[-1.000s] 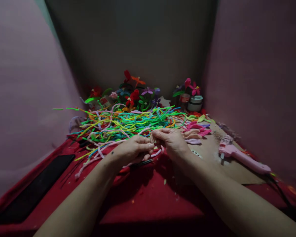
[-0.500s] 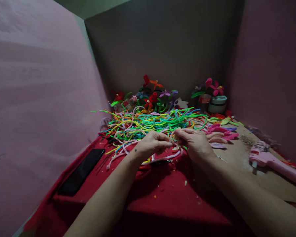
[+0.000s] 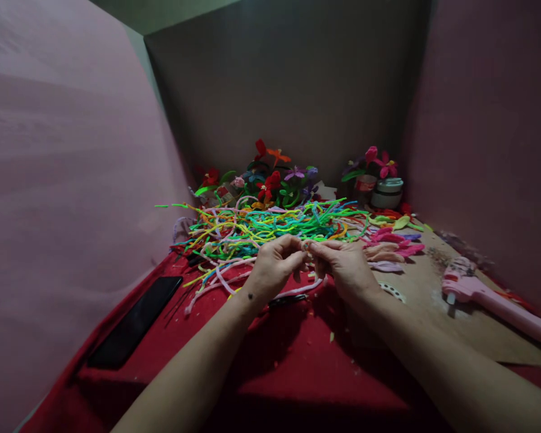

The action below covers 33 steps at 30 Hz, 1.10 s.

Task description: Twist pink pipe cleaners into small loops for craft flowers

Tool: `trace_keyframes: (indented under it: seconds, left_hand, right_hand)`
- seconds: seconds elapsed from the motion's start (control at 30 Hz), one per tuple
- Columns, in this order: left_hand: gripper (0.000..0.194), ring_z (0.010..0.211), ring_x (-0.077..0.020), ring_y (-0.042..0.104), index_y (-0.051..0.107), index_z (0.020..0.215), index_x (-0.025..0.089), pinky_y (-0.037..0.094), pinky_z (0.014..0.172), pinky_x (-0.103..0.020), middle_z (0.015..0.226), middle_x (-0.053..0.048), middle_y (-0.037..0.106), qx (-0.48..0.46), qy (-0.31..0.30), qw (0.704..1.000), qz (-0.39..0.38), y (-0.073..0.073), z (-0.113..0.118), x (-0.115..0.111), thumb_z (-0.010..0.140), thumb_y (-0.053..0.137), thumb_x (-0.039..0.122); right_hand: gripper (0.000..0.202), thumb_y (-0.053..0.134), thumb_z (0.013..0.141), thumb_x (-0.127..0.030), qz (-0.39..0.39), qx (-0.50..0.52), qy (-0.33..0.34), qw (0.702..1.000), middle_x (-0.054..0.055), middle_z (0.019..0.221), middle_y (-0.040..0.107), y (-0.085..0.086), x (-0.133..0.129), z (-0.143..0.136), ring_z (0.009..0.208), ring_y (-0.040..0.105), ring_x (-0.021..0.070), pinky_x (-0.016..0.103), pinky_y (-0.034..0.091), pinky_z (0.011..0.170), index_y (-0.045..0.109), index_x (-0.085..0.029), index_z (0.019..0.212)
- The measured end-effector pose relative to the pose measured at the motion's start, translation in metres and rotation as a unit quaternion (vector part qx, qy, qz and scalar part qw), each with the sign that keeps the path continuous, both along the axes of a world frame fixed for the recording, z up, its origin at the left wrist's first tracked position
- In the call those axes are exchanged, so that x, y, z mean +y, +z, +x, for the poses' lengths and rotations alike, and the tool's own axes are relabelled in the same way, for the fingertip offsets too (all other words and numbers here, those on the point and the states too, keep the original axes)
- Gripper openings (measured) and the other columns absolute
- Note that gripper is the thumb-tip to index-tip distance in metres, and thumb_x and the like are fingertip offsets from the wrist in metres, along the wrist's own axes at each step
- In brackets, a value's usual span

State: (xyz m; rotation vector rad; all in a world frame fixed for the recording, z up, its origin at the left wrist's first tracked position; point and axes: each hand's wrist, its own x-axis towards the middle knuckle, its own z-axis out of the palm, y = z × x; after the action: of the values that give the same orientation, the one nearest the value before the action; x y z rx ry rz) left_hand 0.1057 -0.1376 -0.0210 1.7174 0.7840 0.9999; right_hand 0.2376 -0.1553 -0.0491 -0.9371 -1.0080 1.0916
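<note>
My left hand (image 3: 277, 264) and my right hand (image 3: 342, 264) meet fingertip to fingertip above the red cloth (image 3: 293, 355). Both are closed in a pinch around something small and pale between them, too small to make out. Just beyond the fingers lies a big loose heap of coloured pipe cleaners (image 3: 270, 225), green, yellow, pink and blue. A pale pink pipe cleaner (image 3: 304, 290) curves below the hands, beside a dark slim object (image 3: 287, 300).
A black phone (image 3: 135, 322) lies at the left. On the board (image 3: 426, 307) at the right are a pink glue gun (image 3: 487, 294) and pink petal shapes (image 3: 390, 246). Behind stand pipe-cleaner flowers (image 3: 270, 183) and a lidded jar (image 3: 386, 193). Walls rise on both sides.
The view has shifted slightly, moving the scene left. My fingertips have come closer together, and the pale strand seen between them earlier is now mostly hidden.
</note>
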Motion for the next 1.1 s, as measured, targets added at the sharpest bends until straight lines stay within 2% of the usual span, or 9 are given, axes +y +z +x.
trace_keyframes:
  seconds: [0.2, 0.4, 0.57, 0.7, 0.8, 1.0, 1.1]
  left_hand:
    - [0.009, 0.049, -0.0064, 0.047, 0.056, 0.077, 0.016, 0.04, 0.05, -0.019, 0.066, 0.002, 0.057, 0.098, 0.051, 0.985, 0.129, -0.007, -0.0036, -0.0001, 0.077, 0.049, 0.023]
    - [0.01, 0.058, -0.0086, 0.05, 0.055, 0.07, 0.017, 0.04, 0.061, -0.019, 0.064, 0.001, 0.056, 0.169, 0.084, 0.94, 0.283, -0.0046, -0.005, -0.001, 0.078, 0.047, 0.019]
    - [0.01, 0.06, -0.0096, 0.051, 0.054, 0.07, 0.018, 0.039, 0.062, -0.02, 0.065, 0.0, 0.056, 0.177, 0.09, 0.936, 0.29, -0.0041, -0.0062, 0.0005, 0.078, 0.047, 0.02]
    - [0.011, 0.059, -0.0096, 0.049, 0.053, 0.068, 0.018, 0.038, 0.062, -0.02, 0.063, 0.001, 0.054, 0.207, 0.101, 0.912, 0.339, -0.0036, -0.0074, 0.0001, 0.078, 0.047, 0.018]
    - [0.012, 0.06, -0.0098, 0.049, 0.053, 0.069, 0.017, 0.038, 0.063, -0.02, 0.065, 0.0, 0.055, 0.221, 0.087, 0.905, 0.351, -0.0039, -0.0075, -0.0004, 0.079, 0.046, 0.018]
    - [0.016, 0.066, -0.0124, 0.051, 0.059, 0.073, 0.017, 0.038, 0.065, -0.022, 0.07, -0.003, 0.058, 0.252, 0.047, 0.908, 0.331, -0.008, -0.004, 0.0002, 0.079, 0.045, 0.016]
    - [0.014, 0.065, -0.0122, 0.051, 0.06, 0.069, 0.018, 0.039, 0.064, -0.023, 0.068, -0.002, 0.057, 0.233, 0.055, 0.925, 0.294, -0.0086, -0.0026, 0.0012, 0.077, 0.048, 0.016]
  right_hand:
    - [0.027, 0.065, 0.064, -0.036, -0.007, -0.008, -0.023, 1.0, -0.003, 0.038, 0.047, 0.0023, -0.0006, -0.0009, 0.034, 0.037, 0.0065, 0.022, 0.026, 0.036, 0.056, -0.014, 0.05]
    - [0.026, 0.064, 0.063, -0.034, -0.013, -0.022, -0.03, 0.999, -0.002, 0.041, 0.048, 0.0014, 0.0002, 0.0, 0.034, 0.036, 0.0063, 0.022, 0.026, 0.035, 0.056, -0.014, 0.05]
    - [0.03, 0.063, 0.065, -0.035, -0.012, -0.052, -0.026, 0.998, -0.003, 0.038, 0.045, 0.0007, 0.0009, 0.002, 0.034, 0.035, 0.0061, 0.022, 0.027, 0.036, 0.053, -0.015, 0.046]
    - [0.032, 0.061, 0.066, -0.035, -0.008, -0.079, -0.029, 0.996, -0.003, 0.037, 0.044, 0.0009, 0.0007, 0.0029, 0.035, 0.036, 0.0065, 0.022, 0.027, 0.038, 0.052, -0.015, 0.044]
    - [0.03, 0.06, 0.067, -0.032, -0.008, -0.077, -0.032, 0.997, -0.003, 0.038, 0.045, 0.0001, 0.0012, 0.0024, 0.035, 0.037, 0.0066, 0.022, 0.026, 0.037, 0.051, -0.015, 0.044]
    - [0.018, 0.06, 0.061, -0.021, -0.012, -0.008, -0.001, 1.0, -0.003, 0.039, 0.048, 0.0, 0.0025, 0.002, 0.034, 0.038, 0.0074, 0.022, 0.028, 0.035, 0.055, -0.014, 0.045]
    - [0.014, 0.061, 0.059, -0.021, -0.025, 0.03, 0.031, 0.999, -0.002, 0.041, 0.051, -0.002, 0.0046, 0.0031, 0.033, 0.04, 0.0079, 0.023, 0.03, 0.034, 0.059, -0.013, 0.049]
